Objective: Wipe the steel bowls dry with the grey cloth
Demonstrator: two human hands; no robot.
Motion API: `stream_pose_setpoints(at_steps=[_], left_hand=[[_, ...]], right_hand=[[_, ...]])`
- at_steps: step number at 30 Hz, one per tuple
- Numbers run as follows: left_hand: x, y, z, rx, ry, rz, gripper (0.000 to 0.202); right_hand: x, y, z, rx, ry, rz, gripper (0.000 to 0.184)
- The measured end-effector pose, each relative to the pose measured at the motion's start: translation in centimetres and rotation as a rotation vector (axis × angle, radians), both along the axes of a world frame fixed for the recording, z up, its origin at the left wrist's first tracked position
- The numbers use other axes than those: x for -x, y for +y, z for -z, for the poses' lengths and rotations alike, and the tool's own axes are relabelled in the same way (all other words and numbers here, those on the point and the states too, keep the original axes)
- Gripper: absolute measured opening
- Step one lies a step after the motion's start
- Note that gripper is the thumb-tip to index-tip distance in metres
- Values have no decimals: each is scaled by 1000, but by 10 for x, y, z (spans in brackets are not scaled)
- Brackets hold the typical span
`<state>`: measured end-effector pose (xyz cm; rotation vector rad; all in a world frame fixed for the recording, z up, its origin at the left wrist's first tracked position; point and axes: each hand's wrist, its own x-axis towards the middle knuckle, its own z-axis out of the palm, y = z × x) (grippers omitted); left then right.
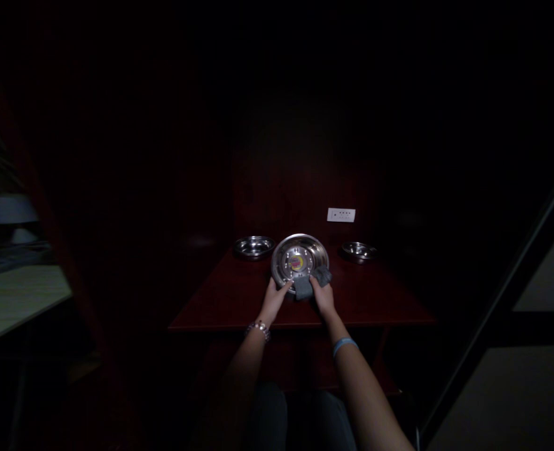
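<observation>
A shiny steel bowl [321, 254] is tilted up with its inside facing me, and a yellow and pink sticker [296, 262] shows on its bottom. My left hand [274, 299] grips the lower left rim, thumb on the inner side. At the lower right rim my right hand [323, 296] is closed on a grey cloth [304, 288], which lies folded over the bowl's edge. The fingers behind the bowl and cloth are hidden.
On the dark red table [371, 304], a steel bowl [254, 248] stands at the back left and a smaller steel bowl [359, 252] at the back right. A white socket panel [341, 215] is on the back wall. Dark panels flank both sides.
</observation>
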<state>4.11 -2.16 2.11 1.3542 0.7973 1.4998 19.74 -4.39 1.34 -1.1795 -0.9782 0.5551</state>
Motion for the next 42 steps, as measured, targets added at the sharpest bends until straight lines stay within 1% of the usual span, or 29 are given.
stream_pose_setpoints(at_steps=[6,14,18,21,24,27,32,36,42], left_hand=[[0,2,3,-24,15,27,58],[0,5,5,6,24,-3,51],[0,2,1,29,8,-39,45],[0,1,-4,78,-53,-44,41],[0,-1,-7,115,-112,-61,43],[0,-5,-9,131,-121,-93,48],[-1,-9,-11,86,-134,-106,44],[-1,-9,-12,94,-141,-106,43],[-3,-15,-14,74,-113,-118,36]], right_hand=[[2,-1,0,21,14,-1,43],[2,-2,-1,16,-15,-1,42],[3,-2,-2,18,-11,-14,44],[3,-2,-3,31,-39,-17,42],[2,-4,-5,62,-81,-12,38],[1,-10,-8,94,-116,-6,37],[1,-15,-10,105,-170,4,34],[1,-15,-10,92,-197,17,35],[1,-17,-9,95,-185,33,33]])
